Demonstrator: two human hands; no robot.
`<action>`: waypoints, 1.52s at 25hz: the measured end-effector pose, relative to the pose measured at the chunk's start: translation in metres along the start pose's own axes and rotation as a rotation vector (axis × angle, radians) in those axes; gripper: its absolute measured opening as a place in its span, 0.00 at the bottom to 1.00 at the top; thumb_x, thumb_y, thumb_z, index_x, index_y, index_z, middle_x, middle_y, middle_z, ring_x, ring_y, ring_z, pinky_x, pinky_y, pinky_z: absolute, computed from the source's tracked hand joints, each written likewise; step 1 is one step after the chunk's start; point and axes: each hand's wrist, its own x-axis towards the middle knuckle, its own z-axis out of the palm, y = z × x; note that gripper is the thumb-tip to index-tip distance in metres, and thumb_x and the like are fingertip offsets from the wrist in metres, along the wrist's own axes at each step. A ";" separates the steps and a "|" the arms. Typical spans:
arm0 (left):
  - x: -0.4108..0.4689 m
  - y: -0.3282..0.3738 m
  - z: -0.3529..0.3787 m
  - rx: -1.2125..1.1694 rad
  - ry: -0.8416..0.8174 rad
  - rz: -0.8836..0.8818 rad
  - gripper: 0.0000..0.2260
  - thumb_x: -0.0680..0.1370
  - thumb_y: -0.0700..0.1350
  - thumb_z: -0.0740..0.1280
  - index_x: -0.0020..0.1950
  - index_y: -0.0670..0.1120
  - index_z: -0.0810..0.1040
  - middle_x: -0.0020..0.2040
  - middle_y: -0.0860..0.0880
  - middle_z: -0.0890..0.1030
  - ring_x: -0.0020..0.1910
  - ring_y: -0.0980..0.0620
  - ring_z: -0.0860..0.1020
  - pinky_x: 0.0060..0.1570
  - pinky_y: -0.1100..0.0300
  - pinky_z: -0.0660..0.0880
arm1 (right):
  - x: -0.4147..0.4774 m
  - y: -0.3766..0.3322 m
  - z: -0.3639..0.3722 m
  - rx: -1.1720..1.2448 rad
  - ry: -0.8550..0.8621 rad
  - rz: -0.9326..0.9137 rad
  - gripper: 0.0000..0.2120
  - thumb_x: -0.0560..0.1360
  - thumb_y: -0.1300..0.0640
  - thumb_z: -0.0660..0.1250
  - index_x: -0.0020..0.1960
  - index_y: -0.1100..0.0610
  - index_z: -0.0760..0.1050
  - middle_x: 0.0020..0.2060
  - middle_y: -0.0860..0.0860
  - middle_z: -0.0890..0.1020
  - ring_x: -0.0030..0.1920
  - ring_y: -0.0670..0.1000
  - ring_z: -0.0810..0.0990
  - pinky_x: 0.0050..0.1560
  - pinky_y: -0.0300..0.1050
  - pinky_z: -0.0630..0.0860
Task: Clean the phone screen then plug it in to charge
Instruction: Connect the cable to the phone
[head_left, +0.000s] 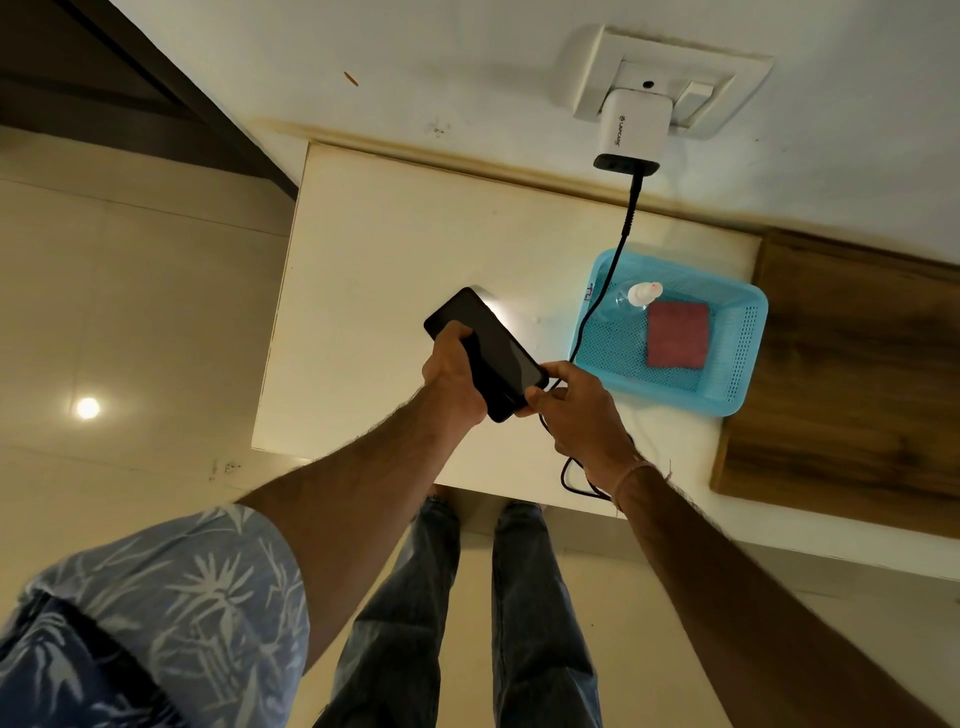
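While the head view is pretty warped by the wide lens, the stuff is easy enough to make out. The phone (493, 348) is a glossy black slab with rounded corners and a dark screen, held up over the middle of the counter (389, 249), which is a smooth, matte cream top with squared edges. The left hand (451, 375) grips the phone along its long side, fingers wrapped round the edge, arm stretched out straight from a leaf-print short sleeve (208, 597). The right hand (582, 410) is at the phone's near short end, fingertips pinching the end of the thin black charging cable (597, 306). Can't tell if the plug is actually seated in the port, the fingers cover it.

The cable runs up across the corner of a light blue perforated plastic basket (748, 364) to a boxy white charger adapter (631, 127) sitting in a white wall socket (670, 67). The slack loops by the counter's front edge, near the right wrist. Inside the basket there's a small clear spray bottle (641, 295) with a white top, lying down, and just beside it a flat red square cloth (678, 335).

A grainy wood panel (841, 374) butts up against the counter on the right. There's bare counter to the left of the phone and behind it, up to the wall.
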 end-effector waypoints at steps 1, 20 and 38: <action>-0.001 0.001 0.000 -0.004 -0.004 -0.003 0.21 0.71 0.50 0.68 0.62 0.46 0.80 0.57 0.43 0.84 0.54 0.39 0.82 0.54 0.47 0.79 | -0.002 0.000 -0.001 0.042 -0.003 0.042 0.16 0.75 0.54 0.70 0.61 0.52 0.75 0.48 0.51 0.85 0.36 0.44 0.74 0.32 0.37 0.71; 0.005 0.002 0.004 0.029 0.047 -0.013 0.25 0.71 0.57 0.74 0.64 0.48 0.78 0.59 0.44 0.82 0.54 0.40 0.81 0.57 0.44 0.79 | -0.018 0.010 0.011 0.118 -0.006 0.080 0.10 0.80 0.49 0.64 0.43 0.48 0.81 0.37 0.42 0.86 0.38 0.44 0.79 0.50 0.51 0.81; 0.007 0.000 0.010 -0.043 0.055 -0.044 0.31 0.74 0.67 0.68 0.69 0.49 0.74 0.59 0.45 0.80 0.56 0.40 0.78 0.56 0.44 0.77 | -0.018 0.001 0.017 -0.023 0.090 -0.015 0.10 0.81 0.51 0.61 0.46 0.52 0.79 0.28 0.38 0.80 0.51 0.49 0.81 0.64 0.54 0.72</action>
